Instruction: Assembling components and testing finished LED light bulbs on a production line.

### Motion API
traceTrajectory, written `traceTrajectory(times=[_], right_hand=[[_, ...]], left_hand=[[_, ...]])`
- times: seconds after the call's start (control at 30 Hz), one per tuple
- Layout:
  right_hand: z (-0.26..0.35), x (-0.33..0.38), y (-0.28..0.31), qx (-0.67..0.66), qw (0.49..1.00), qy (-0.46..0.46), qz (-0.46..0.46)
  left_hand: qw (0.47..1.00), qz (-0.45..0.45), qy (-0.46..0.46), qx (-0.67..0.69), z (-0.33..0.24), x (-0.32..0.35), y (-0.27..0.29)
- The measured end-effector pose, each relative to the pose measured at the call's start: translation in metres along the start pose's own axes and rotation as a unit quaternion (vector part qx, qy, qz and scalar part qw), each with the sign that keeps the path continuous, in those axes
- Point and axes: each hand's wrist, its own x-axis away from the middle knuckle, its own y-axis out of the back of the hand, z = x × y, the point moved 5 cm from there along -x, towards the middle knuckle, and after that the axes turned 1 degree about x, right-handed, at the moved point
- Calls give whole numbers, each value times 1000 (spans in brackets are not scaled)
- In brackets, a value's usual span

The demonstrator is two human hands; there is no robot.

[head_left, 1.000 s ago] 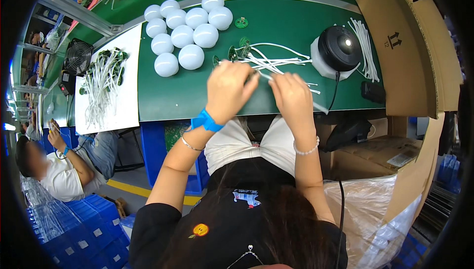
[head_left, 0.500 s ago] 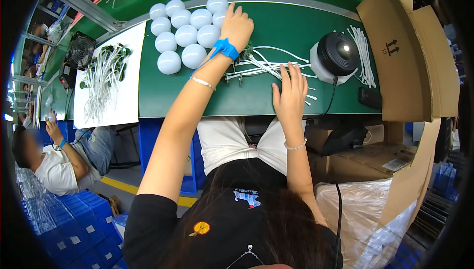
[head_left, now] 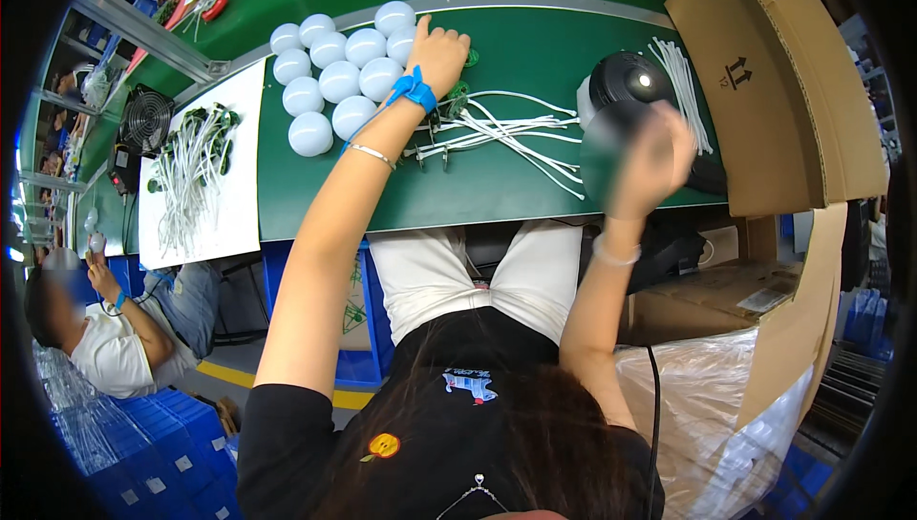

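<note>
My left hand (head_left: pixel 439 60), a blue strap at its wrist, lies over the right edge of a cluster of white bulb domes (head_left: pixel 339 81). Its fingers are stretched and apart, covering part of the dome beside them; whether they touch it I cannot tell. Beside that hand lies a bunch of white cables (head_left: pixel 516 133) with small green circuit boards (head_left: pixel 458 100) at their left ends. Over on the right, my right hand (head_left: pixel 657 162) is raised in front of a black round device (head_left: pixel 626 81) with a bright light on it. Motion smears its fingers, so any held thing is hidden.
White cable ties or wires (head_left: pixel 683 90) lie beside a tall open cardboard box (head_left: pixel 764 90) at the right. Left of the domes, a white sheet (head_left: pixel 244 176) bears more wired boards (head_left: pixel 191 157), near a black fan (head_left: pixel 148 119). Another person (head_left: pixel 119 348) sits far left.
My right hand has moved right from the cables to the black device and is now blurred. My left hand stays at the domes. The whole view has shifted slightly.
</note>
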Motion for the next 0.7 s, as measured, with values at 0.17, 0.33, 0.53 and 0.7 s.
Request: traceTrajectory(times=[0.17,0.33,0.53,0.7], right_hand=[[-130,-91,-7,97,980,-172,26],[-197,-83,-40,377,841,-170,350],[-203,-70,-50,431,836,-64,334],[-206,-82,-40,398,859,-115,300]], left_hand=[[993,103,26,54,1,-5,7],[990,85,68,94,0,-9,1],[986,19,70,150,-4,-9,15],[917,-116,119,363,1,6,68]])
